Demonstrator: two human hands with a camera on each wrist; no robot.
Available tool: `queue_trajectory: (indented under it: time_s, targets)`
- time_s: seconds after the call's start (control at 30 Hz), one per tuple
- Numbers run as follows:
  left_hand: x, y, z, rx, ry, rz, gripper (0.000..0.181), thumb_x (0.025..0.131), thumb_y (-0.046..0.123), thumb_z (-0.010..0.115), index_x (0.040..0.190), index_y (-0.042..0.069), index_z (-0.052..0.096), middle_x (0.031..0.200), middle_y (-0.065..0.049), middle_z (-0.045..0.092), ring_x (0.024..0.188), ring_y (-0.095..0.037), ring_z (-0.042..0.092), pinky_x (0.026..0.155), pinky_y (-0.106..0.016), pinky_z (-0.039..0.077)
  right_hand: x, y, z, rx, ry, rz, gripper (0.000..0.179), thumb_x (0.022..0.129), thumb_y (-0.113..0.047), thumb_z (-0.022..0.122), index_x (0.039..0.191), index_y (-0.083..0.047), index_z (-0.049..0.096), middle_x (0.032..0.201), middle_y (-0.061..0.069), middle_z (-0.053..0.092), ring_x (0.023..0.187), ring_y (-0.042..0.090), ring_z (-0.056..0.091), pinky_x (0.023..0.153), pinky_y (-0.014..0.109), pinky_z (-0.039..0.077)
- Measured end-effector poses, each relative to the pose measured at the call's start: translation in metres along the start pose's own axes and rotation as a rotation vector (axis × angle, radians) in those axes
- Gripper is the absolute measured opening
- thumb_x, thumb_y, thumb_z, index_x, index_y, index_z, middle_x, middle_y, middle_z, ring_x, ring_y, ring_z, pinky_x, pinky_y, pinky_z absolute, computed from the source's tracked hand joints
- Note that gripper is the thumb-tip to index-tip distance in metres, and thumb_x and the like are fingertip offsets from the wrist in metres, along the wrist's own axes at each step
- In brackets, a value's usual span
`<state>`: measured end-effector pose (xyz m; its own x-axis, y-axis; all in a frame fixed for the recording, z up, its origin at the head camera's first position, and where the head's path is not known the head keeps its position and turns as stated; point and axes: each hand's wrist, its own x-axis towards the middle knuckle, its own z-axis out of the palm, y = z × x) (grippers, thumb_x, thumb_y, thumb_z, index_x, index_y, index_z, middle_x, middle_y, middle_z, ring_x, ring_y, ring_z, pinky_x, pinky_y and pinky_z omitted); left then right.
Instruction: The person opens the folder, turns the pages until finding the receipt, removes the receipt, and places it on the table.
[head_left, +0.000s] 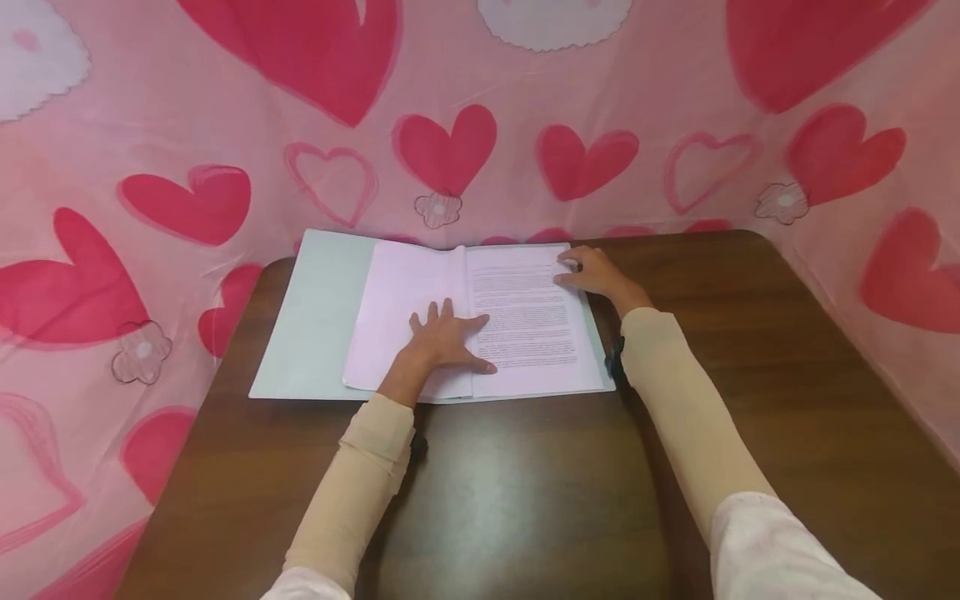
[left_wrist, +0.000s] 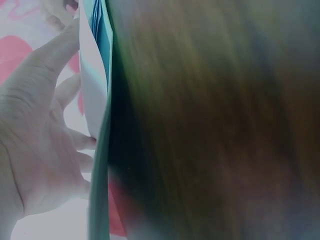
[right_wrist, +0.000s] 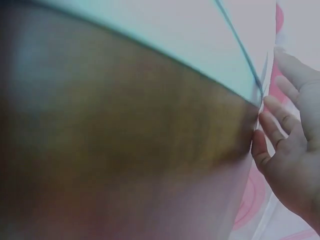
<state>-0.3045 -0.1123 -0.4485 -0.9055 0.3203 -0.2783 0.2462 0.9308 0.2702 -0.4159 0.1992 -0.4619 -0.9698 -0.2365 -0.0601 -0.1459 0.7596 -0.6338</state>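
Note:
A pale green folder (head_left: 311, 312) lies spread on the table, its cover turned to the left. On it, a blank white sheet (head_left: 397, 292) is turned left and a printed page (head_left: 525, 333) faces up on the right. My left hand (head_left: 441, 343) rests over the middle fold with fingers and thumb spread; the left wrist view shows its fingertips along the paper's edge. At the printed page's upper right corner is my right hand (head_left: 597, 273), fingertips on the edge and thumb apart from the fingers. The right wrist view has its lightly bent fingers beside the folder corner.
Dark brown wood forms the tabletop (head_left: 525, 500), with rounded far corners. A pink cloth with red hearts (head_left: 577, 162) hangs behind and along both sides. The folder lies near the table's far edge. Dark wrist bands sit by both sleeves.

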Motion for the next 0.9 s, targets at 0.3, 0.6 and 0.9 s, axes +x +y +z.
queue_trajectory:
  time_s: [0.3, 0.6, 0.9]
  targets:
    - [-0.001, 0.01, 0.001, -0.003, 0.005, 0.004, 0.1, 0.071, 0.07, 0.079, 0.157, 0.043, 0.034, 0.171, -0.023, 0.011, 0.157, -0.049, 0.009, 0.122, -0.074, 0.007, 0.007, 0.01, -0.013, 0.071, 0.005, 0.037, 0.07, 0.097, -0.028, 0.068, 0.156, -0.006, 0.038, 0.156, 0.021, 0.04, 0.14, 0.04, 0.041, 0.122, 0.058, 0.035]
    - [-0.007, 0.013, 0.003, -0.019, -0.004, 0.01, 0.099, 0.072, 0.068, 0.079, 0.157, 0.043, 0.034, 0.172, -0.021, 0.008, 0.158, -0.048, 0.008, 0.122, -0.074, 0.007, 0.014, 0.008, -0.009, -0.107, -0.015, 0.017, 0.066, 0.096, -0.029, 0.068, 0.151, -0.002, 0.044, 0.145, 0.026, 0.039, 0.133, 0.04, 0.037, 0.119, 0.058, 0.032]
    - [-0.009, 0.013, 0.004, -0.036, -0.013, 0.006, 0.1, 0.072, 0.069, 0.078, 0.157, 0.044, 0.032, 0.173, -0.02, 0.004, 0.159, -0.048, 0.004, 0.123, -0.073, 0.006, 0.007, 0.0, -0.01, -0.107, -0.029, 0.054, 0.075, 0.094, -0.034, 0.069, 0.155, -0.002, 0.038, 0.148, 0.026, 0.036, 0.134, 0.041, 0.038, 0.12, 0.058, 0.032]
